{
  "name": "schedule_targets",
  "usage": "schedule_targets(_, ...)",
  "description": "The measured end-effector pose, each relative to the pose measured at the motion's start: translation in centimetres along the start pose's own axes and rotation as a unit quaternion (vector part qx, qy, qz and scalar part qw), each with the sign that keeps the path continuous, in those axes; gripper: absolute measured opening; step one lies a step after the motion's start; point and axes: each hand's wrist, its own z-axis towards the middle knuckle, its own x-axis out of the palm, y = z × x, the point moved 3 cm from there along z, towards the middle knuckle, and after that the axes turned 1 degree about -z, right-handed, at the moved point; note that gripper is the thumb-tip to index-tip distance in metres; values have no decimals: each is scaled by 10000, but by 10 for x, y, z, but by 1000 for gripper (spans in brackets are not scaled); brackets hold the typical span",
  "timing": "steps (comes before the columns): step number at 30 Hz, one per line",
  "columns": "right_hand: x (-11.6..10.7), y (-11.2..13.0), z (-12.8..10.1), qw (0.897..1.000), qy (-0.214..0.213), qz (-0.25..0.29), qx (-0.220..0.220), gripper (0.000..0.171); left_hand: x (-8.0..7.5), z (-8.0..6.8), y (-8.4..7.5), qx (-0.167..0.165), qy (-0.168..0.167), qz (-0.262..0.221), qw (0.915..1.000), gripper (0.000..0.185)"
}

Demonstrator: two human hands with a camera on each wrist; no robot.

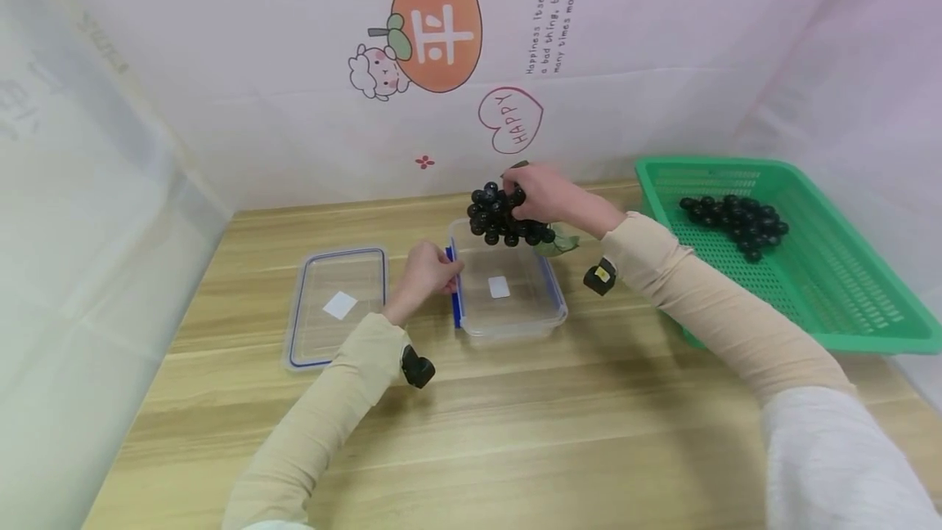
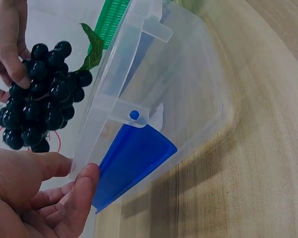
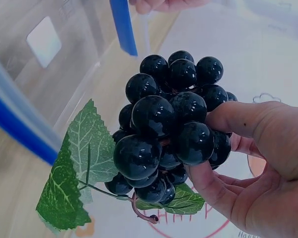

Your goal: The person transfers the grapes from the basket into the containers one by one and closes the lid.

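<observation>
Right hand (image 1: 540,190) gripping a black grape bunch (image 1: 500,217), held above the far rim of the clear container (image 1: 545,313) at bench (image 1: 515,432) centre. Left hand (image 1: 427,272) pinching the container's left wall beside the blue latch (image 2: 131,166). Lid (image 1: 337,305) lying off, left of the container. Container apparently empty; bunch not yet inside. Second bunch (image 1: 736,223) remaining in green basket (image 1: 846,301), far right.
</observation>
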Motion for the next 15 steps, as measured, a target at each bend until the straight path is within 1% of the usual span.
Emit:
schedule_targets(6, 5, 12, 8, 10000, 64, -27, -4, 32, 0, 1, 0, -1, 22, -26, 10000, 23)
schedule_targets(11, 12, 19, 13, 9998, 115, 86, -131, 31, 0, 1, 0, -90, 42, -93, 9999, 21)
schedule_targets(15, 17, 21, 15, 9997, 116, 76, -205, 30, 0, 2, 0, -62, -8, -79, 9999, 21)
